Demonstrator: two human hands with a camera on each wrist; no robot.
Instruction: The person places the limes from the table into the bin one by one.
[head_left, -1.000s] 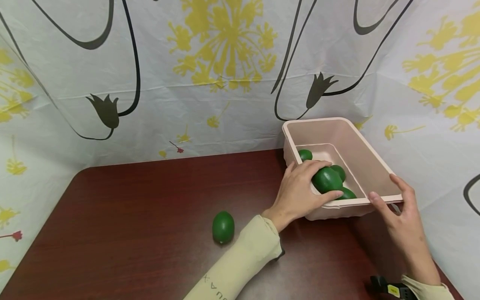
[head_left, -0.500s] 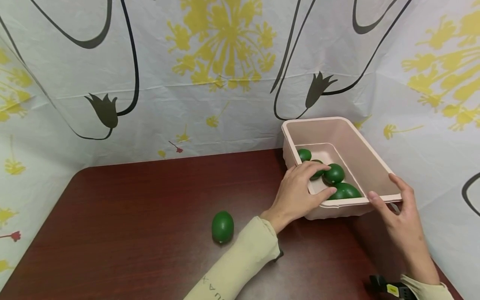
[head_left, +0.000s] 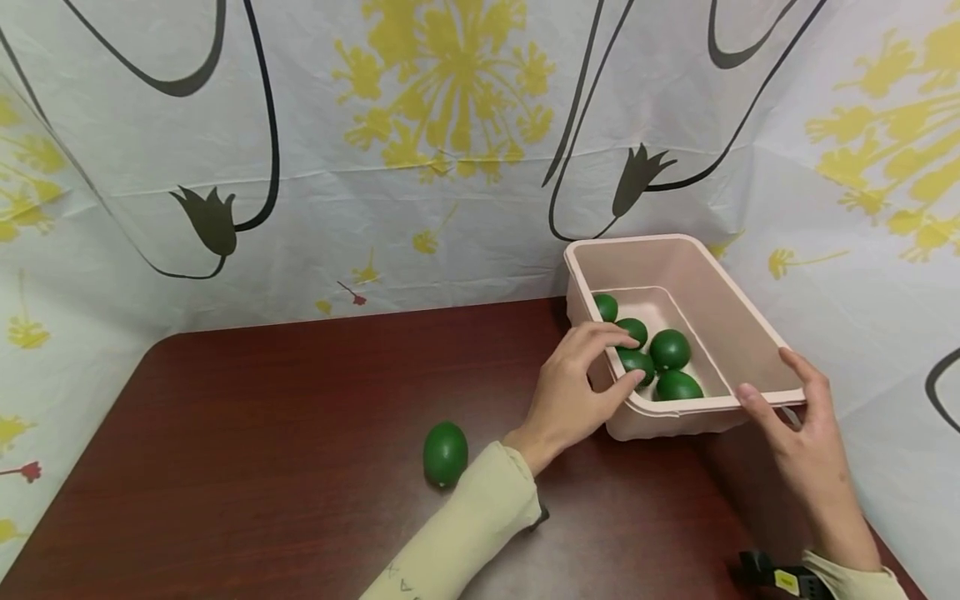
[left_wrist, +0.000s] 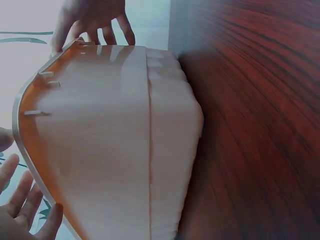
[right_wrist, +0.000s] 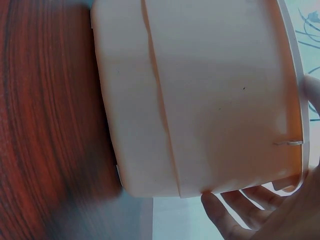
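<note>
A pale pink plastic bin stands at the table's back right, with several dark green limes lying on its floor toward the left and front. My left hand is over the bin's left rim, thumb and fingers spread apart and nothing between them; its fingertips overlap the nearest limes in the head view. At the bin's front right corner my right hand grips the rim, thumb on the front edge and fingers along the outer side wall, also visible in the right wrist view. One more lime lies on the table, left of my left forearm.
The dark red-brown wooden table extends to the left and front. A white sheet printed with flowers hangs behind it and along both sides, close to the bin's back and right.
A lime held in my left hand has been let go into the bin, and the limes there have rolled apart. My left hand has drawn back leftward; the right hand stays put.
</note>
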